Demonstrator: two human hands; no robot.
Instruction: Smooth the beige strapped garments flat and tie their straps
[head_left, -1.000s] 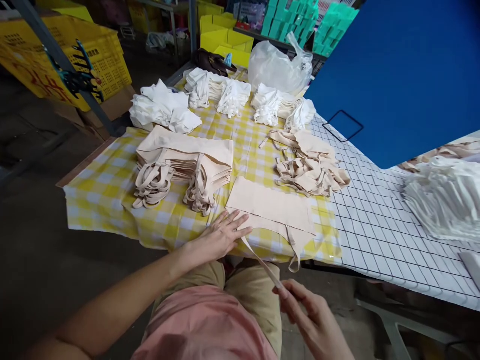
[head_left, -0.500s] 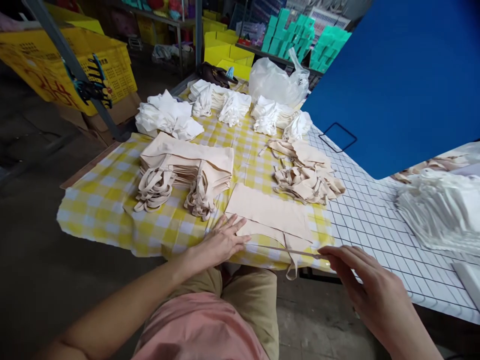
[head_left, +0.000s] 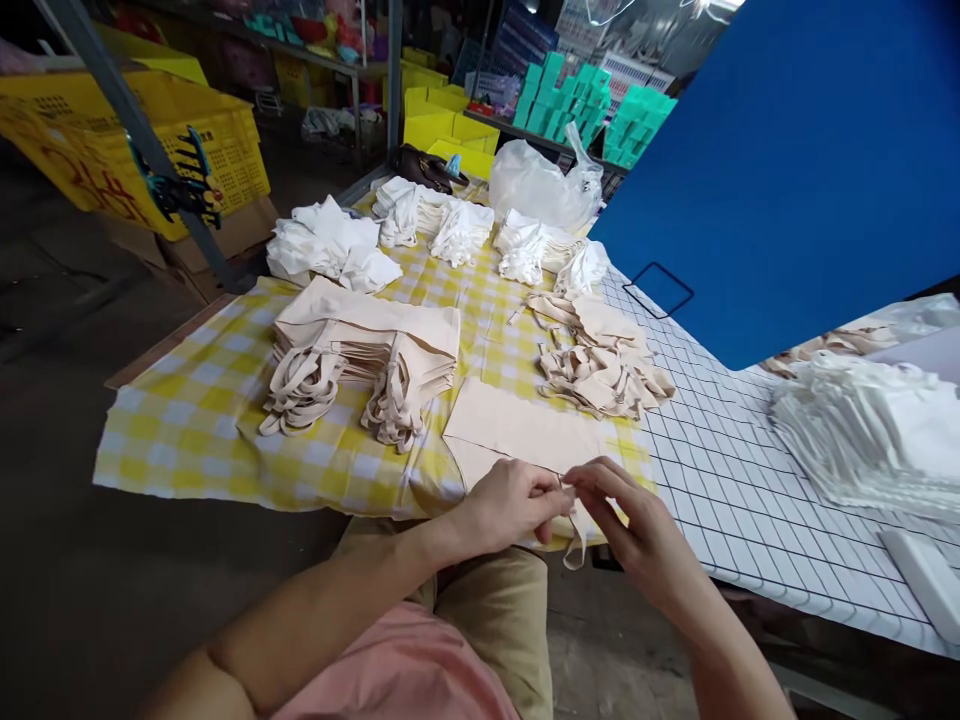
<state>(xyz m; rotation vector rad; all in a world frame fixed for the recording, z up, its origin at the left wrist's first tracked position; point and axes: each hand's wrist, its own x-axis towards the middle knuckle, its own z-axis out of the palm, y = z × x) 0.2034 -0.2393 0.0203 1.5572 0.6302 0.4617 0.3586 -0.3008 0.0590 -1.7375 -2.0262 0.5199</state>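
A beige strappy garment, perhaps a camisole [head_left: 517, 422], lies flat at the table's front edge. My left hand [head_left: 510, 505] is above its lower part, thumb and fingers pinched together. Close against it, my right hand [head_left: 626, 515] also pinches at the garment's thin shoulder strap, most of which the fingers hide. Another strap loop [head_left: 576, 548] dangles over the table edge below the hands. To the left rests a neat stack of beige garments [head_left: 367, 325] with straps bunched in front. A loose heap of beige garments [head_left: 600, 355] sits to the right.
White garments [head_left: 330, 240] lie in piles at the back, near a clear plastic bag [head_left: 540, 185]. A blue board [head_left: 787, 180] leans over the right side, above a black wire grid [head_left: 720, 480]. More white fabric [head_left: 862, 425] is stacked at far right.
My left hand has lifted off the cloth and moved right, closing into a pinch. My right hand has come left with the strap, so both hands now meet over the garment.
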